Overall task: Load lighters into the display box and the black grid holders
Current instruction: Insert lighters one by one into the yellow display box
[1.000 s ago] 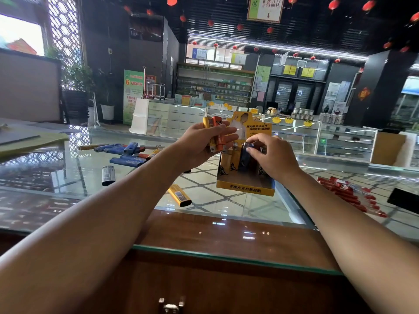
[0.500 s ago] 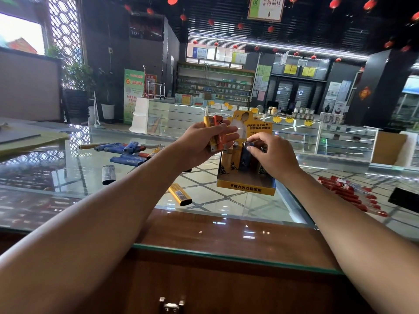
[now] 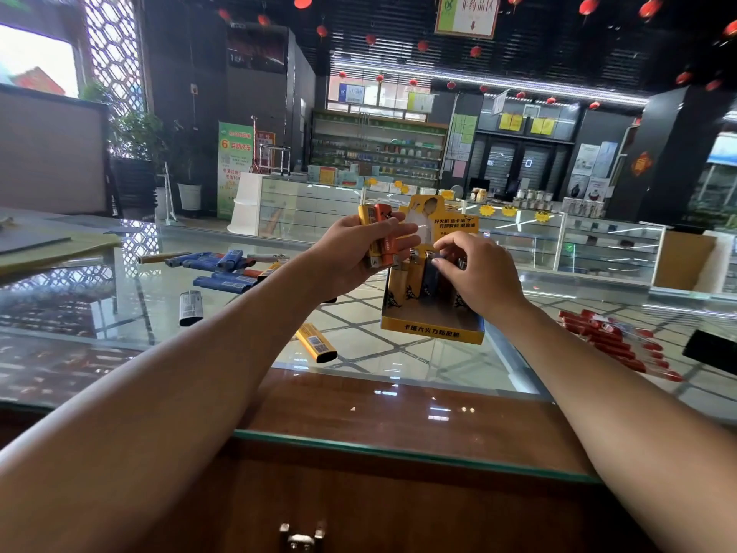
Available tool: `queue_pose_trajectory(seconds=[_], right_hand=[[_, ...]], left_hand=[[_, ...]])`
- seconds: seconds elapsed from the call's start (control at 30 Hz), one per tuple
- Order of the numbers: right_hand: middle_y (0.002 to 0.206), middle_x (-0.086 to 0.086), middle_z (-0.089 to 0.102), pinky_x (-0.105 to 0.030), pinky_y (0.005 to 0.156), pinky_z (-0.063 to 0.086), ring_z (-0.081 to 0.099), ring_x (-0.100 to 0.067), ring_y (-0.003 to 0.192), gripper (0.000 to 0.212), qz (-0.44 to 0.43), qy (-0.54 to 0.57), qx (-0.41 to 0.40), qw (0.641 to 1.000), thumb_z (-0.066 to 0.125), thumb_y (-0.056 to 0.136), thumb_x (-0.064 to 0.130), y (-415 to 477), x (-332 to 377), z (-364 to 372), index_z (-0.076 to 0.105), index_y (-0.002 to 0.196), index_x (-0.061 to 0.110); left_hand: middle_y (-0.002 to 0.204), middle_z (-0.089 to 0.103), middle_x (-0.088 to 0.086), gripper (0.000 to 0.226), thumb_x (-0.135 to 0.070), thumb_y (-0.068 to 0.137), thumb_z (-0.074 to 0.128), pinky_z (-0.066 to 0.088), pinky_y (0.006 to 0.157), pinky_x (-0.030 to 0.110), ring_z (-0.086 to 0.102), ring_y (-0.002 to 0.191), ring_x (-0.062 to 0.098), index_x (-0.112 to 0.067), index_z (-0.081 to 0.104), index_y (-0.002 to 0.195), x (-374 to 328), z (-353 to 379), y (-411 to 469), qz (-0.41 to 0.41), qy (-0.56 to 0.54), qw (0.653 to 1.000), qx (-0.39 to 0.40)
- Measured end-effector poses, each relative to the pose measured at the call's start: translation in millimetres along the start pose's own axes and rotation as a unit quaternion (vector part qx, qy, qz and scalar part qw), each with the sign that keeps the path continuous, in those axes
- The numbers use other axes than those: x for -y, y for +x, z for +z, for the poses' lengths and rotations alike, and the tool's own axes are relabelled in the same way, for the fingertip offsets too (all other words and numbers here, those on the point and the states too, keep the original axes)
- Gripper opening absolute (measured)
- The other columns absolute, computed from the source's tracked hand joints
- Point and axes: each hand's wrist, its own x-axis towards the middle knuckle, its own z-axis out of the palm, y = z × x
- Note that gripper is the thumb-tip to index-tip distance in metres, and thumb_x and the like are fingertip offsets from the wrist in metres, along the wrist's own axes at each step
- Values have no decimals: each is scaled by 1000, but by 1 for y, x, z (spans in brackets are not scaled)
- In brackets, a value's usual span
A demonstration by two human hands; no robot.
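The yellow display box point(image 3: 432, 331) has black Chinese characters along its front strip, too small to read surely. High above it, a hanging sign point(image 3: 467, 12) reads "非药品区". Far left of it, a green banner point(image 3: 235, 169) shows a large "6".

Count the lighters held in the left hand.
2: a yellow lighter and an orange lighter just right of it, both gripped upright in the left hand. Its fingers may hide more.

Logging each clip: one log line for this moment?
left hand: holds yellow and orange lighters | right hand: pinches dark lighter in display box
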Motion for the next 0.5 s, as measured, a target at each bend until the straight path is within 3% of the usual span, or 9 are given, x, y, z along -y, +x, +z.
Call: queue_pose_trajectory(seconds=[0.5], right_hand=[[102,3,69,-47,82,58,64,-18,93,20,-8,71,-23,997,69,93,34,2,8,-5,70,110,24]], left_hand=[[121,72,21,27,-10,104,54,60,95,40,72,111,31,1,59,129,0,0,-1,-1,6,1000,7]])
